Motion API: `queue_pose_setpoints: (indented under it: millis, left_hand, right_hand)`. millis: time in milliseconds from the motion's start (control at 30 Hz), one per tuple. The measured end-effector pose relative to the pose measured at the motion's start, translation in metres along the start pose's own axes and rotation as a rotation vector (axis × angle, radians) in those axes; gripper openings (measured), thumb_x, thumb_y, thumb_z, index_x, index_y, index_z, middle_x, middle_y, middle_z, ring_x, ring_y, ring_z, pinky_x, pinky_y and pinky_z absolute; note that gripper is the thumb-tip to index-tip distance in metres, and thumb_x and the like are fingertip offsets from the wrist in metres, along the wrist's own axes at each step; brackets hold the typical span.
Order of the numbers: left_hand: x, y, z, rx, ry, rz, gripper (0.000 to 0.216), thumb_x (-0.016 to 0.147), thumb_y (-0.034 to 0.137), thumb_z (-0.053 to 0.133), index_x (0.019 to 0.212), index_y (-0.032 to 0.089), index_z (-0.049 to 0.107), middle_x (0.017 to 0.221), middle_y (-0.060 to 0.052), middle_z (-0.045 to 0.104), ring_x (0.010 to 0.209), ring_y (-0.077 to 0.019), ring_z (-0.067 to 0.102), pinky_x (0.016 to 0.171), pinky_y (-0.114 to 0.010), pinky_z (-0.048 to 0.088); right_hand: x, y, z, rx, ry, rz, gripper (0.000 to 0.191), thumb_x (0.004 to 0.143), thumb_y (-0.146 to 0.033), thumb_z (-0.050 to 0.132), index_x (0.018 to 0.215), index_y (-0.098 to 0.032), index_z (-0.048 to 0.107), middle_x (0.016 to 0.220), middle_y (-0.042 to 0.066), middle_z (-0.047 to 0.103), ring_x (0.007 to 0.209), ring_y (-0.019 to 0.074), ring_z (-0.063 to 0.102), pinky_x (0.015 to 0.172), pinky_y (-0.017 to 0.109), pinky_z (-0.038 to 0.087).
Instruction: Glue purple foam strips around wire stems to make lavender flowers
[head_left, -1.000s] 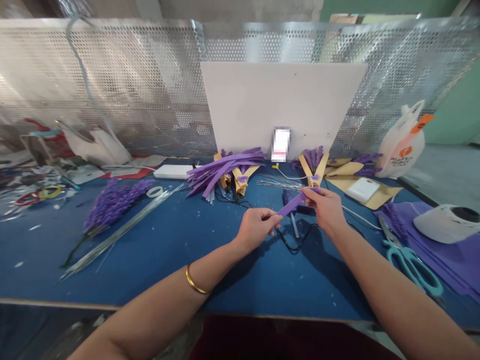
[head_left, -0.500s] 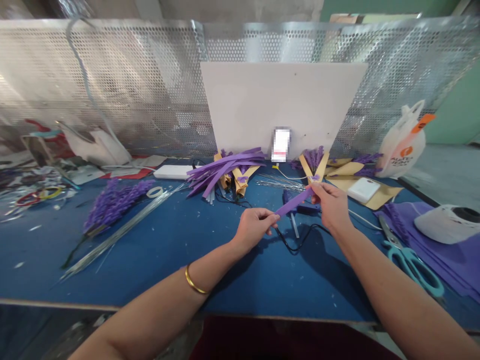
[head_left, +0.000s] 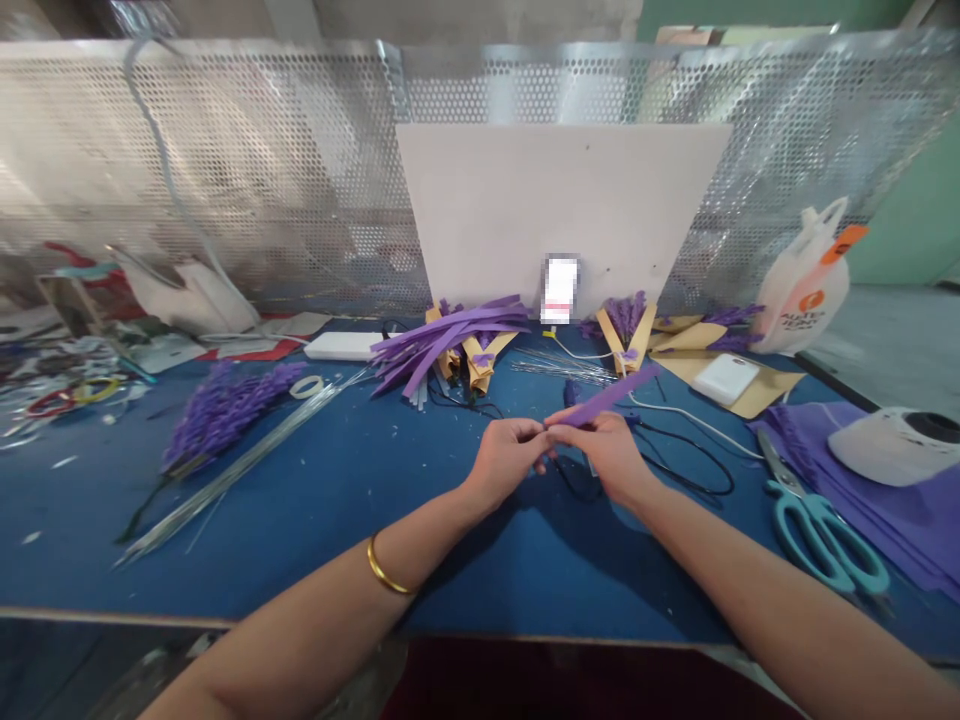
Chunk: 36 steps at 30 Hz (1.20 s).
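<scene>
Both hands meet above the middle of the blue table, pinching one end of a purple strip. My left hand is closed at the strip's near end. Beside it, touching, my right hand is closed on the same end, thumb over the strip. The strip's free end points up and to the right. Below and behind the hands lies a purple glue gun, mostly hidden, with its black cord looping to the right. A pile of similar purple strips rests over paper-wrapped bouquets farther back.
Teal-handled scissors lie at right beside purple sheets and a white spool. At left are a lavender bunch, thin wires and a tape roll. A phone leans on a white board.
My right hand has slid from the strip's far end back to my left hand. The strip's far end is now free. My left hand has barely moved.
</scene>
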<state>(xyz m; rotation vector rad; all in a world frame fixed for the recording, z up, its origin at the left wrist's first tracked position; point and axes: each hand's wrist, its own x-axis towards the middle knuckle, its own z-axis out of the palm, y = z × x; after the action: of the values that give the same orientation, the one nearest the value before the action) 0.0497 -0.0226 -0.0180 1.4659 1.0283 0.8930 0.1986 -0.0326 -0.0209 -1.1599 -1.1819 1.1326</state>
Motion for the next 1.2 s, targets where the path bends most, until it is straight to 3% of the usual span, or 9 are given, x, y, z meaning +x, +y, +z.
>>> queue_pose_setpoints:
  millis: [167,433,967,1100,1200]
  left_hand:
    - [0.002,-0.002,0.001,0.050,-0.022,0.030,0.028,0.072,0.042,0.065,0.071,0.014,0.068,0.061,-0.001,0.064,0.043,-0.0072,0.050,0.044,-0.019,0.039]
    - [-0.001,-0.002,0.001,0.102,-0.008,0.049,0.024,0.075,0.037,0.063,0.070,0.014,0.068,0.062,-0.001,0.065,0.043,-0.0065,0.050,0.046,-0.019,0.039]
    - [0.007,-0.005,-0.004,0.067,0.049,0.042,0.023,0.072,0.037,0.065,0.072,0.015,0.069,0.062,-0.002,0.065,0.042,-0.0066,0.049,0.044,-0.019,0.038]
    - [0.010,-0.003,-0.010,-0.037,0.118,0.056,0.022,0.069,0.037,0.068,0.071,0.014,0.069,0.060,-0.001,0.064,0.040,-0.0053,0.045,0.041,-0.019,0.034]
    - [0.013,0.000,-0.017,-0.152,0.179,0.069,0.023,0.068,0.036,0.070,0.074,0.014,0.070,0.061,-0.001,0.063,0.040,-0.0047,0.045,0.040,-0.018,0.029]
  right_hand:
    - [0.007,0.001,-0.006,-0.024,0.129,-0.042,0.018,0.059,-0.032,0.077,0.070,-0.018,0.074,0.061,0.002,0.066,0.059,0.0142,0.056,0.057,0.027,0.046]
    - [0.038,-0.009,-0.052,0.054,0.404,-0.114,0.025,0.055,-0.034,0.079,0.070,-0.016,0.072,0.056,-0.001,0.062,0.050,0.0104,0.053,0.049,0.025,0.044]
    - [0.047,-0.002,-0.064,-0.126,0.456,-0.302,0.030,0.071,-0.045,0.065,0.078,-0.016,0.072,0.060,0.000,0.064,0.051,0.0116,0.056,0.051,0.026,0.048]
    - [0.055,-0.003,-0.082,-0.126,0.571,-0.378,0.035,0.078,-0.048,0.056,0.086,-0.015,0.068,0.068,0.003,0.068,0.054,0.0142,0.061,0.053,0.028,0.050]
    - [0.057,-0.005,-0.099,-0.443,0.647,-0.446,0.037,0.084,-0.047,0.050,0.092,-0.015,0.066,0.075,0.006,0.070,0.062,0.0172,0.064,0.060,0.030,0.050]
